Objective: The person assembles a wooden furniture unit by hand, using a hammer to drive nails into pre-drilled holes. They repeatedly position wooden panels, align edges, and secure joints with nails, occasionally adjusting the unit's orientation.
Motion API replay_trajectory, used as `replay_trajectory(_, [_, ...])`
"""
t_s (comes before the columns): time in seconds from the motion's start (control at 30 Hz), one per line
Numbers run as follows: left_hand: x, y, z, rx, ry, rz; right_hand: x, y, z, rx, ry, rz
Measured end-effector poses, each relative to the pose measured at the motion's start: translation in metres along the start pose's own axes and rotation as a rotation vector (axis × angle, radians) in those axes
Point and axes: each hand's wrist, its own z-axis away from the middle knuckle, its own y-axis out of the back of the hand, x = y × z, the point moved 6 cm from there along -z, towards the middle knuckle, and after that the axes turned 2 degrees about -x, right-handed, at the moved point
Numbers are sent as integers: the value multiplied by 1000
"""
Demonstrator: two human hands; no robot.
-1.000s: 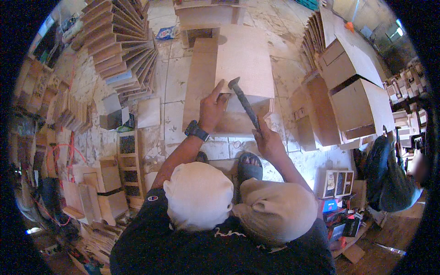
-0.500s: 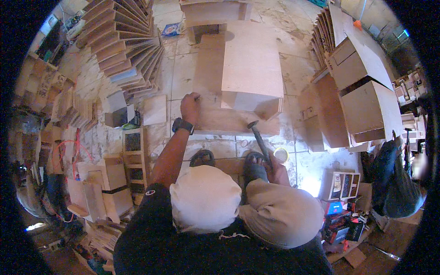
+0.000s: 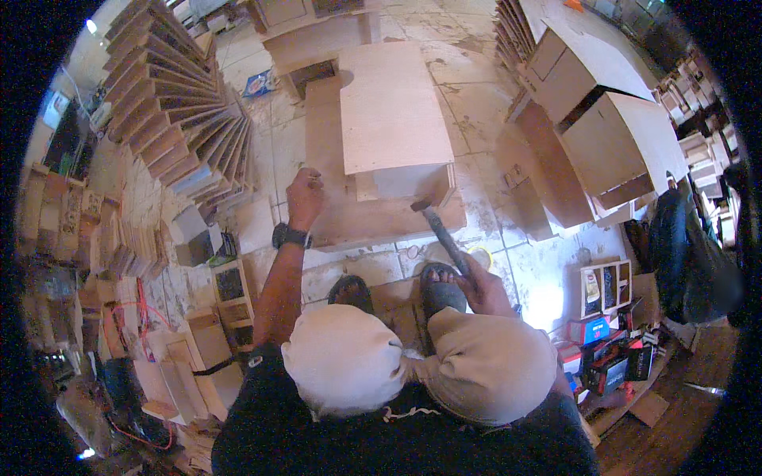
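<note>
My right hand (image 3: 486, 287) is closed round the handle of a hammer (image 3: 443, 236), whose dark head points forward, near the front of a wooden box. Out at the left, my left hand (image 3: 305, 198) hovers over or beside a flat wooden board (image 3: 333, 226), its fingers curled in a pinch; anything between them is too small to make out. The pale plywood box (image 3: 397, 111) lies on that board, its near end showing a recess. A dark watch (image 3: 291, 236) circles my left wrist.
Fanned wooden panels (image 3: 167, 119) stand at the left. Larger wooden boxes (image 3: 587, 119) are at the right, with small coloured cartons (image 3: 591, 329) nearer me. Another wooden box (image 3: 317, 44) stands beyond the board. My sandalled feet (image 3: 440, 289) rest on the tiled floor.
The view has shifted, so the box and panels sit further left. My left hand has turned, its fingers now more visible. The hammer is still in my right hand.
</note>
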Motion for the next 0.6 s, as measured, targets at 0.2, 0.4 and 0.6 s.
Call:
replay_trajectory(0.2, [98,28,17,-1,50,289,55,5,-21,149,-27,-97])
replay_trajectory(0.4, [194,-7,27,54,-432,169,54,1,-36,165,-61,41])
replay_trajectory(0.6, [209,-51,27,55,-475,6,57,-1,-34,109,-137,26])
